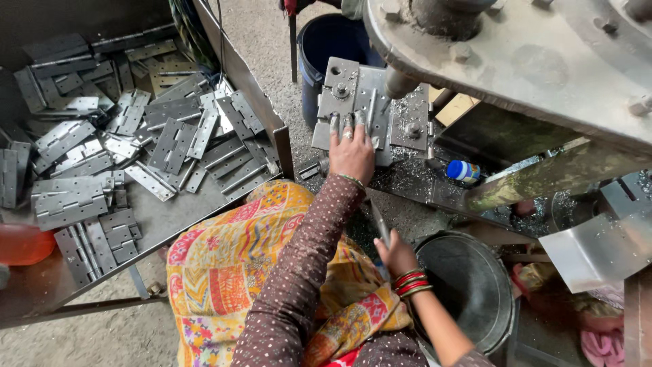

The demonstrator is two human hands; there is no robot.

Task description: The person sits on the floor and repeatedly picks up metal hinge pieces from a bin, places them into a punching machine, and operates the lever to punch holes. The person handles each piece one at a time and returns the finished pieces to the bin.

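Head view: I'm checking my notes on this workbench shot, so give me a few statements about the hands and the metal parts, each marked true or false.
1. The left hand rests its fingers on the grey metal plate under the press. True.
2. The right hand is flat on the pile of hinges. False: it holds a thin metal rod beside the round metal bucket.
3. The hinges lie heaped in a tray on the person's left. True.
4. The small bottle with a blue cap stands in the hinge tray. False: it lies among metal shavings to the right of the plate.
5. The right wrist wears red bangles. True.
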